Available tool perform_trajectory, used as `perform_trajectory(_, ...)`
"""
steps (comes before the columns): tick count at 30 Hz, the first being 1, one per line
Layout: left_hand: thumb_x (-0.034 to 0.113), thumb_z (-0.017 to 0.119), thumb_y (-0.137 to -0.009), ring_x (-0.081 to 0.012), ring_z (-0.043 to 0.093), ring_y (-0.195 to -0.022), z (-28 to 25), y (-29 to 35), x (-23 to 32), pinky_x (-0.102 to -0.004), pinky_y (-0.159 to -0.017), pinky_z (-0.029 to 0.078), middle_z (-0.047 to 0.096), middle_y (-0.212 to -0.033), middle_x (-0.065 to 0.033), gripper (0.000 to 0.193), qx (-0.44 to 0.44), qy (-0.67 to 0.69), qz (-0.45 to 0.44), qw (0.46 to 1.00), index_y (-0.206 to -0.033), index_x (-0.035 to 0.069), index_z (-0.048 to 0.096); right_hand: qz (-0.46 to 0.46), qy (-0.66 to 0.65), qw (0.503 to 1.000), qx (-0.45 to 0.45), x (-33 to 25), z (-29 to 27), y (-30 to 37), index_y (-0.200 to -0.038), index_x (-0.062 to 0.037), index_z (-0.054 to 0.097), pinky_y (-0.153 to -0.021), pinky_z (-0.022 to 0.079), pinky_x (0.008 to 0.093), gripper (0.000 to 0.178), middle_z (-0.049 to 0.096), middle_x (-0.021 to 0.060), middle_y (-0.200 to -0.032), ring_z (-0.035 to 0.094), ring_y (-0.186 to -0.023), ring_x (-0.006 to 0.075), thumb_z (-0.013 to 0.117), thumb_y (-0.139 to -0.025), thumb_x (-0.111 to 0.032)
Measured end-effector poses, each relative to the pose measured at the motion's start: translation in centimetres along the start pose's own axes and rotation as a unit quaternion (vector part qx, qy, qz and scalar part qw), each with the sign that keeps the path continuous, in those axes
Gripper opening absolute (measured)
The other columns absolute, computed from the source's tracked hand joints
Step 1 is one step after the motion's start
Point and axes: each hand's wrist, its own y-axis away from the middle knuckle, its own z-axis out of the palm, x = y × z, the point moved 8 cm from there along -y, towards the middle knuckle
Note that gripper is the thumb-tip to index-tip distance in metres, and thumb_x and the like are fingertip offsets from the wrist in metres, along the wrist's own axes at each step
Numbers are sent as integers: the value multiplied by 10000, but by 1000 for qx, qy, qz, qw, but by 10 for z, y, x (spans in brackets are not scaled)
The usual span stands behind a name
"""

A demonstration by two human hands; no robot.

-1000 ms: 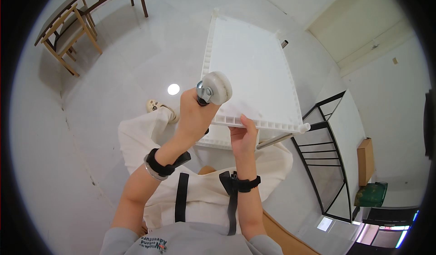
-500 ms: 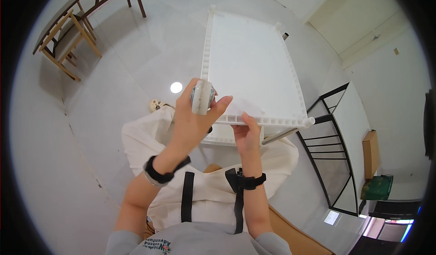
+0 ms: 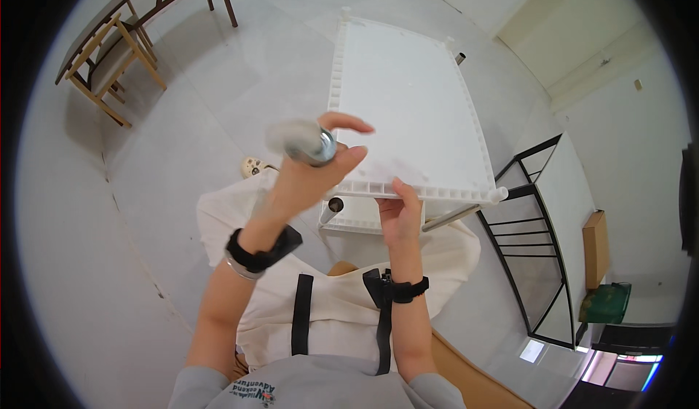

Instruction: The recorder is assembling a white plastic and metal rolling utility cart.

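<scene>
My left hand holds a caster wheel with a pale, smeared tread and a shiny metal part. It is over the near left corner of a white plastic shelf, and its index finger and thumb reach out over the panel. My right hand grips the shelf's near ribbed edge, thumb on top and fingers curled beneath. Below the near left corner shows the dark open end of a metal tube. Another metal tube slants out under the near right corner.
A second white panel lies under the shelf. A small skull-like object sits by my left knee. To the right stands a black metal frame with a cardboard box and a green bag. A wooden chair is far left.
My left hand has tilted the caster wheel over to the left, uncovering the tube end below the corner. My right hand stays on the shelf's edge.
</scene>
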Motion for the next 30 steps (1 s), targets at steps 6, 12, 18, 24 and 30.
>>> perform_trajectory(6,46,530,-784,-43,305,-388,-22,-14,28,-200,-394,254,353,-451,53,296,-79,50,-8,996,-1065,-26,467,5,-3,1000,-18,4,-4,-4,-965,13,547,-830,491,343,219,589,106,-982,587,-921,201,532,-780,-104)
perform_trajectory(12,130,517,-821,-93,356,-473,-31,9,3,-237,-458,309,352,-544,0,304,-25,101,16,994,-1064,-26,422,6,23,999,-34,0,6,3,-1028,0,531,-872,470,351,259,579,109,-1025,572,-969,206,533,-802,-127)
perform_trajectory(18,123,542,-803,-190,508,-634,12,81,-19,-303,-617,407,510,-701,-76,269,-250,-28,-160,955,-1024,0,451,-5,142,981,-129,-4,-12,9,-1052,11,506,-864,472,341,246,575,114,-1034,566,-970,215,514,-852,-131)
perform_trajectory(24,206,602,-788,-338,547,-643,49,109,-58,-384,-547,435,559,-712,-146,292,-352,-316,-64,879,-968,35,449,61,275,958,-52,-11,-55,26,-874,10,559,-760,503,336,183,614,132,-859,610,-780,218,482,-887,-156)
perform_trajectory(30,201,656,-732,-297,575,-677,50,110,-88,-358,-564,448,587,-778,-124,335,-295,-407,-1,864,-966,40,479,155,389,890,-179,14,-41,60,-919,21,543,-695,510,298,227,585,98,-872,596,-766,165,514,-874,-200)
